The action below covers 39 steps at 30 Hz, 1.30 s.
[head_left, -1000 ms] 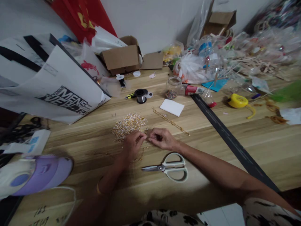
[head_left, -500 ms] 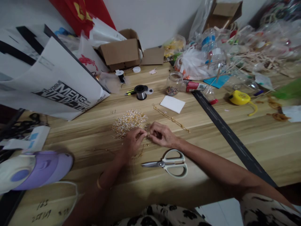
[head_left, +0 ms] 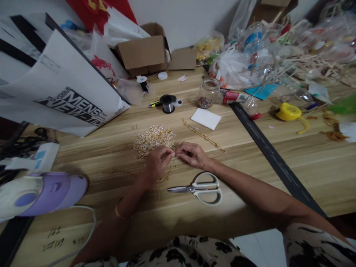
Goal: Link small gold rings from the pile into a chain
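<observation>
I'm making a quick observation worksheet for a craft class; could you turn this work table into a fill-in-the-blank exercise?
1. The left hand and right hand are close together beside a pile of small clear and ____-coloured pieces.
2. The scissors lie with their blades pointing to the picture's ____.
3. The tape measure has a case coloured ____.
4. On the white shopping bag, the big printed word starting with M is ____.

Missing words: gold; left; yellow; MENS.

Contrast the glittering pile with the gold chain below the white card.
The pile is a broad heap; the gold chain lies stretched in a line. The pile mixes clear and gold tones; the chain looks mostly gold. Both rest on the wooden table.
</observation>
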Each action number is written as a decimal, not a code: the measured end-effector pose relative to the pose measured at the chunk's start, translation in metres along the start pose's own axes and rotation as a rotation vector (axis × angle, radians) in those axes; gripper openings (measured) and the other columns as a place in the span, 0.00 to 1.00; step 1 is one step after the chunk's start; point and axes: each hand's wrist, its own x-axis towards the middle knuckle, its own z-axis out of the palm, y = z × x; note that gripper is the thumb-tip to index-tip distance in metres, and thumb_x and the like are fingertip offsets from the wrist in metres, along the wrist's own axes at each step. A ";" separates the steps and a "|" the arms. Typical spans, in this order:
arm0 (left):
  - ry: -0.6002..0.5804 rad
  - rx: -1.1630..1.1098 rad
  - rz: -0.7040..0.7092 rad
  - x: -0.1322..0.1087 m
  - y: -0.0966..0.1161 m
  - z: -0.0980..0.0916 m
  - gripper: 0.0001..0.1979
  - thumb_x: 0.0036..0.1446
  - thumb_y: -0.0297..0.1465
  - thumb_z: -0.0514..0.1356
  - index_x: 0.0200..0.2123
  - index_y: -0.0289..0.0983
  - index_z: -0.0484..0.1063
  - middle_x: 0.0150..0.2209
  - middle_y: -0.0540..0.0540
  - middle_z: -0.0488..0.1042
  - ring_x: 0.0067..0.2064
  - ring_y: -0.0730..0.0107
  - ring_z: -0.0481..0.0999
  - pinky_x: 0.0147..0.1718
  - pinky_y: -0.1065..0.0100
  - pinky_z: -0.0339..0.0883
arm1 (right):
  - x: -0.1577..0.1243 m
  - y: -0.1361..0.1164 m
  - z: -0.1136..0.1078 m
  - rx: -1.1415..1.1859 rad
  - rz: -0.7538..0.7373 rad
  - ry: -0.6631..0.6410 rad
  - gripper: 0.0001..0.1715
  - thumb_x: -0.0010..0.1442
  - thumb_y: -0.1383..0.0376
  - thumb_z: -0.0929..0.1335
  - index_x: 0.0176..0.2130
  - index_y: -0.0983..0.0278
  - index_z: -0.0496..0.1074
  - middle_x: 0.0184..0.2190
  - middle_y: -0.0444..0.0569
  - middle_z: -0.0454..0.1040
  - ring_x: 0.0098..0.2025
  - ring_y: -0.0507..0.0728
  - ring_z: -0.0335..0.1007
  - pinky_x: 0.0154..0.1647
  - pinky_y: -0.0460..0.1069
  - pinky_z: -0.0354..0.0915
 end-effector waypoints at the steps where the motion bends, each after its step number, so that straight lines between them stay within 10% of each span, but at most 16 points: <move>1: -0.018 0.003 -0.014 0.000 -0.002 -0.002 0.05 0.55 0.29 0.57 0.29 0.36 0.71 0.29 0.49 0.74 0.31 0.71 0.72 0.34 0.69 0.64 | 0.000 0.000 0.000 0.004 0.005 -0.002 0.06 0.60 0.66 0.64 0.34 0.67 0.70 0.28 0.48 0.68 0.29 0.50 0.62 0.30 0.45 0.58; 14: -0.473 0.535 0.249 0.002 -0.003 -0.034 0.12 0.60 0.26 0.50 0.28 0.35 0.71 0.33 0.46 0.70 0.38 0.66 0.66 0.40 0.65 0.61 | 0.000 0.000 0.000 0.031 0.071 0.012 0.06 0.59 0.67 0.64 0.31 0.67 0.68 0.26 0.45 0.66 0.27 0.49 0.60 0.27 0.44 0.57; 30: -0.490 0.672 0.426 0.000 -0.032 -0.020 0.11 0.62 0.27 0.48 0.30 0.36 0.68 0.32 0.45 0.68 0.38 0.63 0.65 0.38 0.64 0.59 | 0.000 0.002 0.001 0.039 0.082 0.035 0.05 0.58 0.67 0.65 0.32 0.68 0.69 0.25 0.45 0.66 0.26 0.49 0.60 0.26 0.43 0.57; 39: -0.570 0.682 0.338 0.001 0.008 -0.034 0.08 0.58 0.21 0.50 0.29 0.35 0.66 0.33 0.45 0.67 0.36 0.63 0.64 0.34 0.64 0.59 | -0.001 0.004 0.002 0.059 0.105 0.030 0.07 0.58 0.66 0.65 0.31 0.67 0.68 0.26 0.45 0.66 0.26 0.49 0.59 0.27 0.44 0.57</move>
